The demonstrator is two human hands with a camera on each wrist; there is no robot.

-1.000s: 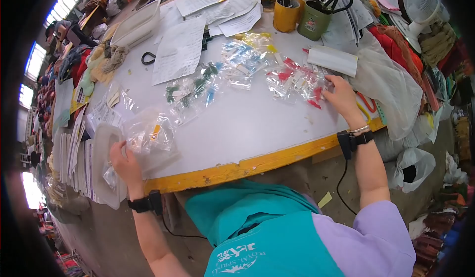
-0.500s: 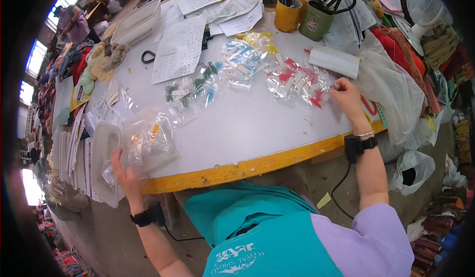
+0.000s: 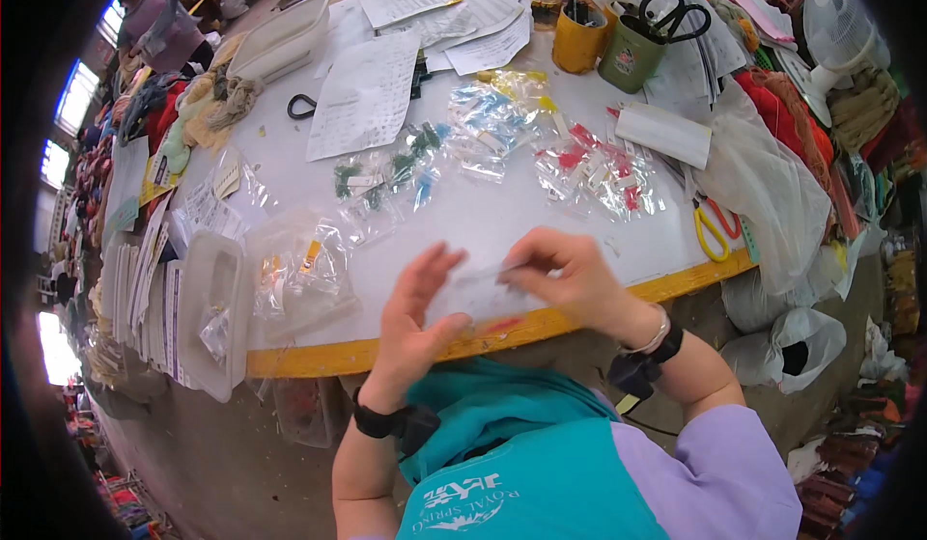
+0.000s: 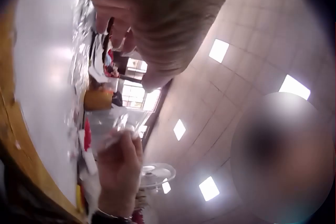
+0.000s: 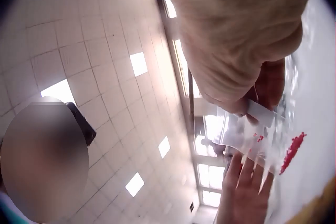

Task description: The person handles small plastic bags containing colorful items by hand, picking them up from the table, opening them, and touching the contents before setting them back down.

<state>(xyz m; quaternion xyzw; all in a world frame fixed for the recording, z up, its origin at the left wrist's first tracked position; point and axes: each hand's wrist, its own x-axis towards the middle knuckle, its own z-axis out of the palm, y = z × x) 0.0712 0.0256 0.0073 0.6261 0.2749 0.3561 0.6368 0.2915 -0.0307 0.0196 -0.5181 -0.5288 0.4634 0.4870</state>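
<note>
Over the table's front edge, my right hand (image 3: 575, 279) pinches a small clear plastic bag (image 5: 239, 132) between thumb and fingers. A white label (image 5: 261, 112) and red bits (image 5: 292, 153) show in it in the right wrist view. My left hand (image 3: 417, 323) faces it, fingers extended and thumb apart, fingertips close to the bag. On the table lie similar bags with red pieces (image 3: 599, 175), blue pieces (image 3: 480, 120) and dark green pieces (image 3: 388, 175). Motion blurs the held bag in the head view.
At left are a larger clear bag (image 3: 299, 275) and a plastic tray (image 3: 210, 299) by stacked cards. Red and yellow scissors handles (image 3: 713, 231) lie at right. Behind stand a green holder with scissors (image 3: 630, 55), a yellow pot (image 3: 579, 40) and paper sheets (image 3: 365, 96).
My right hand has come from the red bags toward the front middle, carrying a small bag. My left hand has left the tray's side and moved right to meet it.
</note>
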